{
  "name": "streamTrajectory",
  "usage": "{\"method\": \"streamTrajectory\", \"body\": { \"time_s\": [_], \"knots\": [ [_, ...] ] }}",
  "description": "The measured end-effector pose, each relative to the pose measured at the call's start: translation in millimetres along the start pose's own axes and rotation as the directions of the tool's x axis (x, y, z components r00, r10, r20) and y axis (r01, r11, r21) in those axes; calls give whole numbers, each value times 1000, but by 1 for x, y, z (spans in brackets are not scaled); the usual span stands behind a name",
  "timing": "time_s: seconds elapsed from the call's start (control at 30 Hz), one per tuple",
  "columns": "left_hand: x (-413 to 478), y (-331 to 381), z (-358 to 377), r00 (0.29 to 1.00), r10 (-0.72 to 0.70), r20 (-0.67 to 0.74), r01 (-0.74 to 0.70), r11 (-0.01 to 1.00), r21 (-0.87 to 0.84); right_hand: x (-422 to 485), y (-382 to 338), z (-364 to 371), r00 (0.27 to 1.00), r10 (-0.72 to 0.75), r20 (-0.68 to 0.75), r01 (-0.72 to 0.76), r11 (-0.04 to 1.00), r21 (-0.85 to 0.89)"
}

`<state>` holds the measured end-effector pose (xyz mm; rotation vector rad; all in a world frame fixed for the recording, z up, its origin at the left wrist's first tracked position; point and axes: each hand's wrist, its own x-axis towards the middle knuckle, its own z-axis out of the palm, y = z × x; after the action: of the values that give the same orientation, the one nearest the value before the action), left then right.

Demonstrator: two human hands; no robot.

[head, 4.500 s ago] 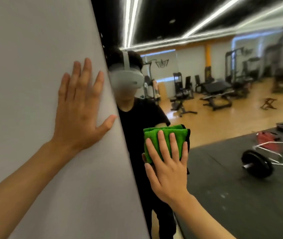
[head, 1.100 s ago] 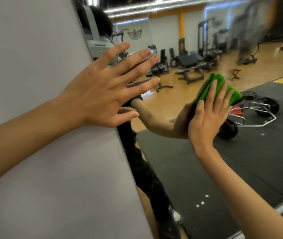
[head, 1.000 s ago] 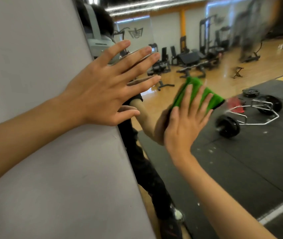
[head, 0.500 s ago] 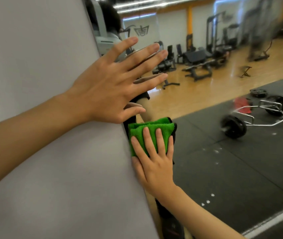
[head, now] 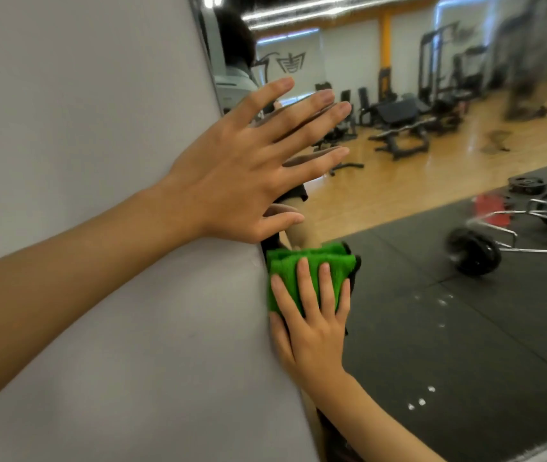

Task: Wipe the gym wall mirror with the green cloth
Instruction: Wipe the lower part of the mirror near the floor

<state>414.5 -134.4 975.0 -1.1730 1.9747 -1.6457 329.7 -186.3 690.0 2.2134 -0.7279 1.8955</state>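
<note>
The folded green cloth [head: 310, 265] lies flat against the wall mirror [head: 432, 311], right at the mirror's left edge where it meets the grey wall. My right hand [head: 312, 325] presses the cloth to the glass with straight, spread fingers. My left hand [head: 249, 171] is higher up, palm on the grey wall and straight fingers reaching over the mirror's edge. The mirror reflects my arm and body behind the cloth.
The grey wall panel [head: 82, 128] fills the left half of the view. Reflected in the mirror are a black floor mat with a barbell [head: 475, 251], weight plates, a wooden floor and gym machines [head: 398, 125] farther back.
My right hand slid the cloth from the mirror's middle right down and left to the mirror's left edge, where it has stayed for half a second. My left hand stays on the wall.
</note>
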Motion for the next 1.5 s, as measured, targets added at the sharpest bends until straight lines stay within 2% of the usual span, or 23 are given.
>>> {"method": "streamTrajectory", "body": {
  "time_s": [0.1,0.17,0.37,0.43,0.5,0.63,0.73,0.8,0.87,0.97,1.13,1.3,1.4,1.5],
  "knots": [
    [1,0,-1,1000,-1,3,0,1000,13,-72,18,5,994,-21,109,26,998,-50],
    [0,0,-1,1000,2,0,-2,1000,15,-83,20,4,992,12,122,-7,999,-41],
    [1,0,-2,1000,-1,9,1,1000,10,42,-14,-3,992,107,-69,-106,994,21],
    [0,0,-2,1000,-5,13,4,1000,14,46,-11,1,992,86,-90,-86,996,10],
    [1,1,-2,1000,-4,14,3,1000,18,7,0,6,999,25,-38,-26,999,-25],
    [0,0,-3,1000,-7,18,6,1000,26,-93,37,5,986,-36,166,52,995,-88],
    [-1,0,-3,1000,-4,11,4,1000,22,-79,56,-4,987,-47,152,57,996,-65],
    [-1,0,-3,1000,-5,0,5,1000,9,-27,66,-12,998,58,36,-56,996,-67],
    [-1,0,-4,1000,-4,4,4,1000,-1,31,80,-22,967,242,-83,-246,969,-40],
    [-1,3,-2,1000,-14,-8,14,1000,-16,76,92,-33,917,373,-144,-377,926,-2],
    [3,9,-10,995,-89,-35,84,988,-127,51,92,-36,950,303,-80,-306,952,-30],
    [22,48,-18,966,-258,-26,247,944,-221,27,79,-37,934,355,-34,-353,935,45],
    [41,61,-10,973,-216,-77,193,952,-239,21,82,-44,940,339,44,-341,938,57],
    [60,71,2,983,-171,-68,153,966,-209,21,101,-57,962,250,113,-260,962,79]
  ]
}}
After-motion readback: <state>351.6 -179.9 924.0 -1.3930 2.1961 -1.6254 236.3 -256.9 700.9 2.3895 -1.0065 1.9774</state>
